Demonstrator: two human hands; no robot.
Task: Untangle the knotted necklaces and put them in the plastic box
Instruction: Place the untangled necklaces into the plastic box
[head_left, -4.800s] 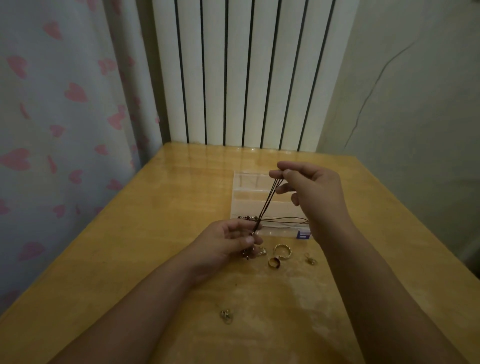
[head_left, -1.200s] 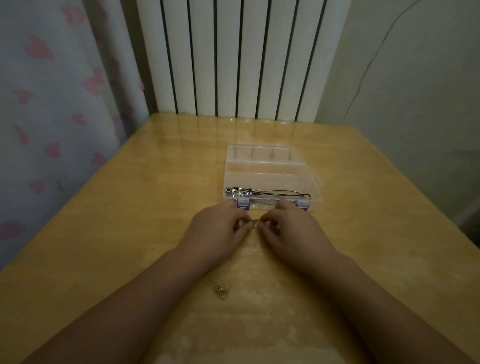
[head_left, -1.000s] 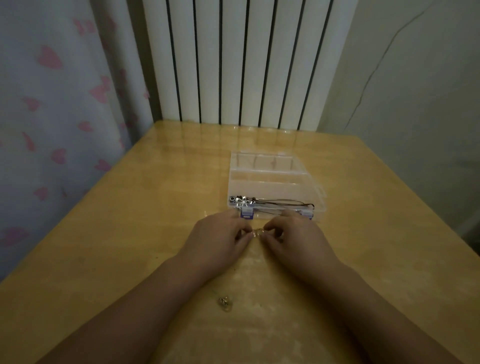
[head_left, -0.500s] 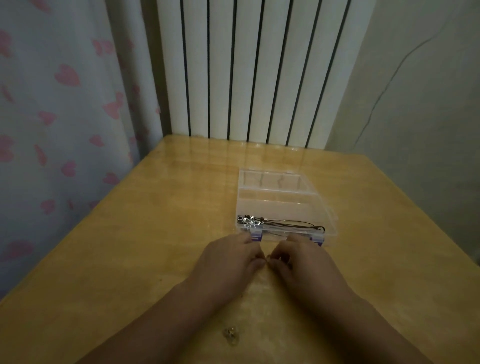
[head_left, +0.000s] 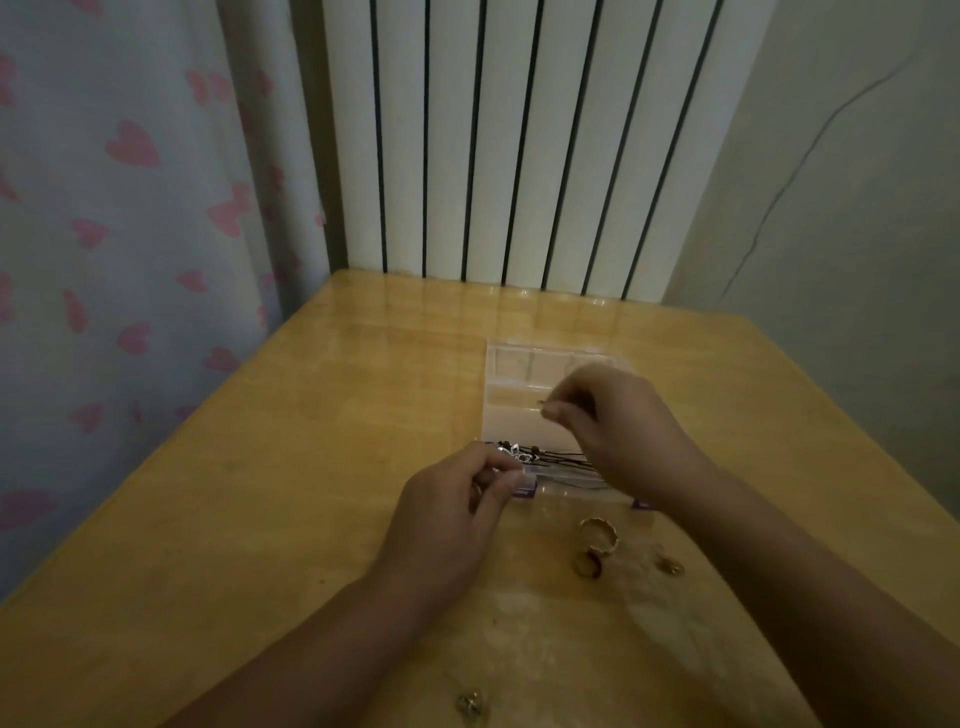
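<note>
Behind your wooden counter (head_left: 260, 519) stands a white ribbed radiator (head_left: 519, 140), with a curtain printed in pink hearts (head_left: 104, 208) on the left and a plain wall (head_left: 857, 208) on the right. Your clear plastic box (head_left: 511, 410) lies open on the counter ahead of you, and a dark cord necklace (head_left: 545, 457) with silver beads at its left end lies stretched along the nearest compartment. Your left hand (head_left: 447, 519) is held just at the box's near left corner, its fingers curled and its thumb and forefinger pinched together on something small; whether that is the necklace's beaded end, you cannot tell from here. Your right hand (head_left: 613, 421) is raised over the box's middle compartments, fingers curled, thumb and forefinger pinching a tiny glinting piece too small to name. On the counter just this side of the box, under your right forearm's line, lie a gold ring with a wavy edge (head_left: 600, 535), a darker ring (head_left: 587, 564) just beside it, and a small trinket (head_left: 670, 564) to their right. Another small gold piece (head_left: 470, 704) rests well apart, near the counter's front edge.
</note>
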